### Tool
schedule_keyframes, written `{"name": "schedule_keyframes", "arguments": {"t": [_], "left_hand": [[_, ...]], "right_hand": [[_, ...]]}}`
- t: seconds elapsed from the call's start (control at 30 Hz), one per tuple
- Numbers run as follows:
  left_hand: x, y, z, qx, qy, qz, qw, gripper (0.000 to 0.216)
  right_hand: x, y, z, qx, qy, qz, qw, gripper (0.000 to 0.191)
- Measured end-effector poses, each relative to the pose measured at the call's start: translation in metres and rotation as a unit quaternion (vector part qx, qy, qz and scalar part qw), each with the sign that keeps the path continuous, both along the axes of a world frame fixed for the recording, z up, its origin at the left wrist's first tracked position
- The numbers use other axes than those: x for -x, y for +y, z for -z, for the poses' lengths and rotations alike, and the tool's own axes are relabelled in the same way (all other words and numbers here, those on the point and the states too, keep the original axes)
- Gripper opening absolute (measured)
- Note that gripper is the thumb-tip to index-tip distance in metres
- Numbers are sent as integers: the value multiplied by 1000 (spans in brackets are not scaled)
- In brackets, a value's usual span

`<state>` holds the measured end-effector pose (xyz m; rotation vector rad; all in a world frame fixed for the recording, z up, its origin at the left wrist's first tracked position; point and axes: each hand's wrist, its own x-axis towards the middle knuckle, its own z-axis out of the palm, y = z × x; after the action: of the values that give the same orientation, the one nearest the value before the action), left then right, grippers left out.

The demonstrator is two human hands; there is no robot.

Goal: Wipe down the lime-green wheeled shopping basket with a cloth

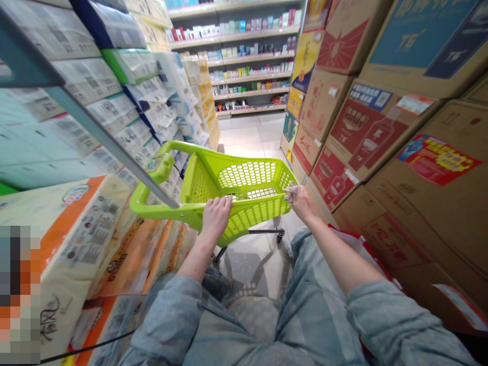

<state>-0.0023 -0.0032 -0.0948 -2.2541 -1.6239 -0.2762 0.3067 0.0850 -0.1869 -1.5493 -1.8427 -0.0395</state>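
Note:
A bright green plastic shopping cart point(249, 213) stands sideways in front of me, its handle at the left. The part of its basket that I can see into holds nothing. My left hand point(216, 216) is closed over the near rim, fingers curled to the inside. At the basket's right end, my right hand point(303, 202) holds a crumpled, light-coloured cloth point(292, 190) against the rim corner. A grey metal pole point(114, 147) rises from the cart's handle side toward the upper left.
Stacked cardboard cartons point(381, 132) line the right side. Wrapped tissue packs point(87, 223) are piled on the left. Shelves point(251, 38) of small boxed goods stand at the far end. Pale tiled floor point(247, 127) runs between them. One cart wheel point(280, 235) is near my leg.

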Motion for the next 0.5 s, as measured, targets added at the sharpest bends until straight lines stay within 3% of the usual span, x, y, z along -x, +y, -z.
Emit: {"name": "schedule_keyframes", "arguments": {"t": [0.1, 0.27, 0.37, 0.5], "left_hand": [[6, -4, -5, -18, -11, 13, 1000, 39], [24, -13, -15, -63, 10, -44, 997, 30], [27, -13, -16, -55, 44, -52, 996, 29], [21, -12, -15, -68, 55, -53, 995, 28]], "right_hand": [[-1, 3, 1, -5, 53, -8, 999, 34], [0, 0, 12, -43, 165, 41, 984, 26], [10, -4, 22, -93, 256, 131, 953, 24], [29, -4, 28, -80, 386, 223, 892, 26]]}}
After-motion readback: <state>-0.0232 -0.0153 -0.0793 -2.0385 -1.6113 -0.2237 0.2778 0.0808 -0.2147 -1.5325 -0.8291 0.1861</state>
